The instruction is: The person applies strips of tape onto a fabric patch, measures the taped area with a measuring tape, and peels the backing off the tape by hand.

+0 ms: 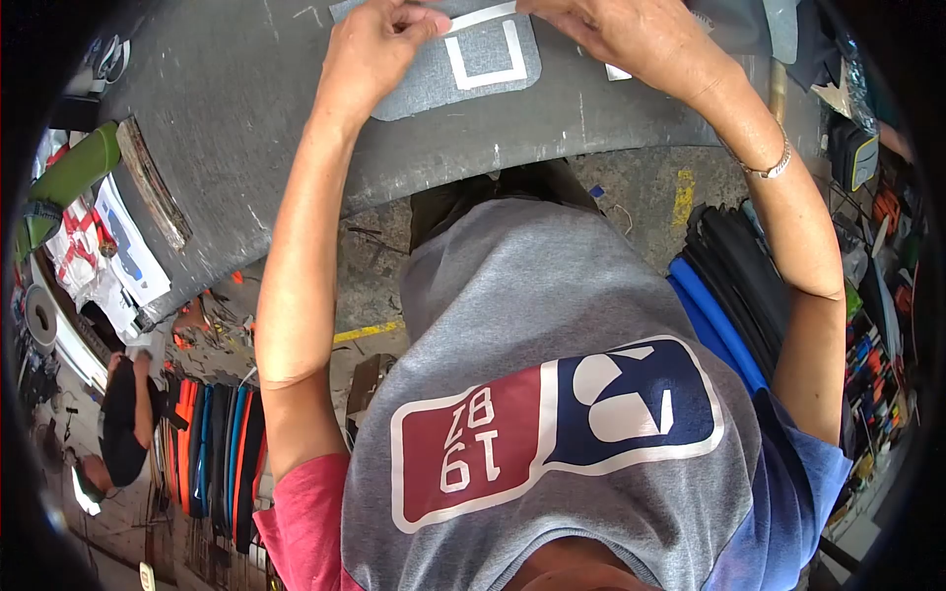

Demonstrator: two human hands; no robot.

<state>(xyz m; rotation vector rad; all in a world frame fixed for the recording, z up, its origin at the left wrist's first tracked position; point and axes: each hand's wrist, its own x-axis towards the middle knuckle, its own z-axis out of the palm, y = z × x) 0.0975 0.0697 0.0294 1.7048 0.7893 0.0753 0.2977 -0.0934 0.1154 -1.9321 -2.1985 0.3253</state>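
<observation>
A white strip (483,16) is stretched between my two hands, above a grey fabric piece (409,97) on the dark table (236,108). My left hand (379,44) pinches the strip's left end between thumb and fingers. The right end is at the fingertips of my right hand (626,34), which are partly cut off by the top edge. White bands (488,77) form a U shape on the fabric, just below the strip. A small white piece (618,72) lies under my right hand.
A curved worn strip (153,182), a green roll (74,177) and printed sheets (133,241) are on the left. Below them is another person (128,424) in dark clothing. Rolled or folded dark and blue material (724,295) stands at the right, beside a tool bag (853,156).
</observation>
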